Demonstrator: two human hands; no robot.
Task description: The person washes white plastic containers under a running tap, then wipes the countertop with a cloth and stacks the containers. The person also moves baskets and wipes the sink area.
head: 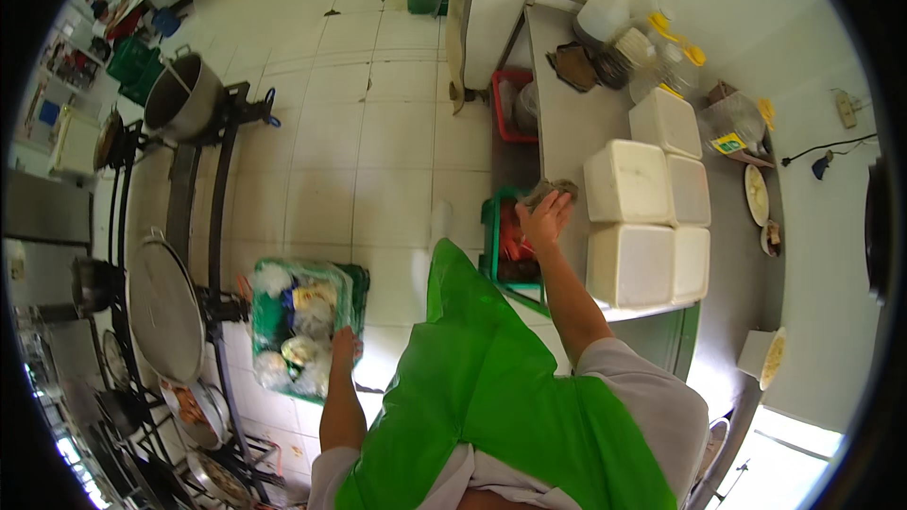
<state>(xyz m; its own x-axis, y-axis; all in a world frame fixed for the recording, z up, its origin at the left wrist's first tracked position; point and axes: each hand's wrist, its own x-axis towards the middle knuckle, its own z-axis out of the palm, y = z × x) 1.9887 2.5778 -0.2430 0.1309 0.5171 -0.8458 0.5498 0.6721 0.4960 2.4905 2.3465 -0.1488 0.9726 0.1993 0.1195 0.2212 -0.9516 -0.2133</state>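
My right hand [547, 219] presses on a crumpled grey cloth [554, 191] at the near-left edge of the steel table [577, 117]. Its fingers stretch over the cloth and its thumb points left. To the right of this hand stand several white, square-sided plastic containers [628, 184], packed closely together. My left hand [344, 343] hangs low beside the right edge of a green plastic crate [345, 297]. Its fingers are partly hidden, and whether they touch anything is unclear. Several clear plastic bags [312, 319] with contents fill that crate.
Under the table sit a red crate [502, 110] and a green crate [489, 244]. Bottles with yellow caps [662, 25] stand at the table's far end. On the left, black metal burner stands [221, 227] carry a tall pot [186, 95] and a wide, round metal lid or pan [166, 312].
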